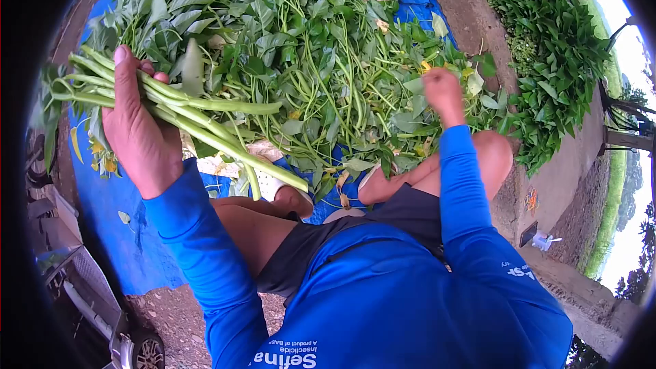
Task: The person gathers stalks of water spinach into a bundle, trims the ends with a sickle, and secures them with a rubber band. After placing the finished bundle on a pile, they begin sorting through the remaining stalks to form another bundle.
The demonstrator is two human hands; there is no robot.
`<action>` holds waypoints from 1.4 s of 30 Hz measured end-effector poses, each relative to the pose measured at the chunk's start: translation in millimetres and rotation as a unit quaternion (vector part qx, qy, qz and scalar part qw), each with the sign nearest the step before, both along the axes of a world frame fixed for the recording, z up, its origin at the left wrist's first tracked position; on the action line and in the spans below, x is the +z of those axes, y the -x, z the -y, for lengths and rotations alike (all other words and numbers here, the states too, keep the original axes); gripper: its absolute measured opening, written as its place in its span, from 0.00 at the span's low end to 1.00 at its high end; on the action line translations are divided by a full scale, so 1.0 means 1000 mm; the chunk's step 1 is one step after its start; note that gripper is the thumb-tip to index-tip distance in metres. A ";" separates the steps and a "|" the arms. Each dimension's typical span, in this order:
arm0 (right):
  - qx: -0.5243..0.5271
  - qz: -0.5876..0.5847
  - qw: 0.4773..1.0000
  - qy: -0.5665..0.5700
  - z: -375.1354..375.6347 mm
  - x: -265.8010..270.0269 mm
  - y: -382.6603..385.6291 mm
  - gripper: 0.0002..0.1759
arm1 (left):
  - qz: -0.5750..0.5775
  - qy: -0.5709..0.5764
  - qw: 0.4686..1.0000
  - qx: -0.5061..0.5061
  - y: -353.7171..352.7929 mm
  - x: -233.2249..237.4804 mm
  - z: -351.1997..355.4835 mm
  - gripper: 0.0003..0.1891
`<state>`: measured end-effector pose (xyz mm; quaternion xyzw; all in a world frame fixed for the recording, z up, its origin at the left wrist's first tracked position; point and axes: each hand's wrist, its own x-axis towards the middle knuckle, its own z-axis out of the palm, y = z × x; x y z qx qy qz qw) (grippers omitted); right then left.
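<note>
My left hand [137,116] is wrapped round a small bunch of water spinach [212,128], its thumb lying over the thick pale-green stems. Cut stem ends point right and down toward my legs, while leaves hang off at the far left. Over the right side of a big heap of loose water spinach [301,48], my right hand [443,92] is closed in a fist. Yellow leaf bits [426,66] show right at its fingers, and I cannot tell what it holds. The heap spreads before my knees, with tangled stems and some yellowed leaves among the green.
Under the heap lies a blue tarp [130,232]. To the right, a large pile of leafy bunches [547,55] sits on the concrete. A vehicle wheel [148,352] and metal parts stand at the lower left. My bent legs [437,171] border the heap.
</note>
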<state>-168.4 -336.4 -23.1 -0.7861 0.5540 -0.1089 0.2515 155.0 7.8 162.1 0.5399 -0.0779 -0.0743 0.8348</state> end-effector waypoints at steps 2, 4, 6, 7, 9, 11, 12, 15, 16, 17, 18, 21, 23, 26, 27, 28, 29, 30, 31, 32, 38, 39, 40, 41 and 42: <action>0.050 0.010 0.972 -0.228 -0.057 -0.083 -0.039 0.12 | 0.003 -0.017 1.000 -0.013 0.012 0.003 0.007 0.13; 0.053 -0.088 0.971 -0.218 -0.105 -0.104 -0.074 0.11 | -0.002 -0.040 0.998 -0.037 0.021 0.004 0.015 0.14; 0.035 -0.061 0.992 -0.108 -0.116 -0.141 -0.080 0.10 | -0.009 -0.072 0.995 -0.063 0.027 0.002 0.017 0.14; 0.031 -0.021 0.994 -0.099 -0.120 -0.146 -0.081 0.09 | -0.008 -0.078 0.994 -0.076 0.030 0.000 0.018 0.13; 0.014 0.060 0.996 -0.067 -0.122 -0.145 -0.080 0.07 | 0.005 -0.087 0.992 -0.090 0.030 -0.004 0.016 0.13; -0.009 0.145 0.989 -0.016 -0.106 -0.129 -0.076 0.05 | -0.017 -0.126 0.987 -0.098 0.032 -0.002 0.014 0.14; 0.000 0.228 0.972 -0.060 -0.092 -0.137 -0.071 0.04 | -0.015 -0.118 0.988 -0.099 0.032 -0.003 0.014 0.14; 0.026 0.069 0.947 -0.313 -0.073 -0.124 -0.060 0.09 | -0.011 -0.121 0.987 -0.106 0.036 -0.007 0.017 0.14; 0.105 -0.042 0.964 -0.239 -0.079 -0.136 -0.064 0.10 | -0.004 -0.124 0.987 -0.106 0.036 -0.006 0.019 0.14; 0.175 -0.151 0.961 -0.152 -0.085 -0.147 -0.067 0.13 | -0.004 -0.118 0.987 -0.108 0.037 -0.005 0.022 0.14; 0.144 -0.123 0.969 -0.161 -0.099 -0.140 -0.071 0.13 | -0.005 -0.113 0.988 -0.108 0.039 -0.005 0.024 0.13; 0.054 0.001 0.988 -0.143 -0.125 -0.143 -0.077 0.12 | -0.010 -0.110 0.987 -0.112 0.045 -0.005 0.023 0.13; 0.026 0.080 0.991 -0.107 -0.129 -0.151 -0.077 0.11 | -0.002 -0.112 0.987 -0.118 0.047 -0.005 0.019 0.13; 0.014 0.201 0.967 -0.153 -0.112 -0.141 -0.077 0.08 | -0.001 -0.112 0.986 -0.127 0.045 -0.007 0.011 0.13; -0.015 0.265 0.931 -0.251 -0.107 -0.113 -0.078 0.09 | 0.003 -0.109 0.985 -0.135 0.044 -0.009 0.009 0.13; -0.027 0.285 0.918 -0.273 -0.104 -0.084 -0.076 0.10 | 0.000 -0.109 0.985 -0.136 0.044 -0.009 0.009 0.13; -0.036 0.307 0.905 -0.293 -0.096 -0.057 -0.074 0.11 | -0.001 -0.107 0.985 -0.136 0.044 -0.009 0.009 0.13; -0.033 0.330 0.878 -0.346 -0.087 -0.033 -0.070 0.14 | -0.002 -0.106 0.985 -0.136 0.043 -0.008 0.009 0.13; -0.031 0.350 0.847 -0.398 -0.077 -0.012 -0.063 0.16 | -0.005 -0.113 0.983 -0.141 0.043 -0.010 0.008 0.13; -0.016 0.389 0.808 -0.442 -0.070 0.007 -0.054 0.17 | -0.008 -0.119 0.982 -0.146 0.042 -0.011 0.007 0.13; 0.025 0.463 0.803 -0.374 -0.081 0.099 -0.053 0.17 | -0.019 -0.119 0.977 -0.175 0.048 -0.009 0.009 0.14; 0.029 0.481 0.798 -0.363 -0.088 0.112 -0.058 0.17 | -0.018 -0.124 0.978 -0.169 0.051 -0.008 0.012 0.15; 0.034 0.489 0.801 -0.344 -0.091 0.118 -0.067 0.17 | -0.017 -0.117 0.979 -0.166 0.054 -0.009 0.015 0.13; 0.037 0.497 0.803 -0.327 -0.093 0.123 -0.076 0.18 | -0.018 -0.112 0.980 -0.163 0.057 -0.010 0.017 0.12; 0.052 0.504 0.806 -0.305 -0.096 0.127 -0.087 0.19 | -0.031 -0.113 0.974 -0.195 0.062 -0.011 0.017 0.12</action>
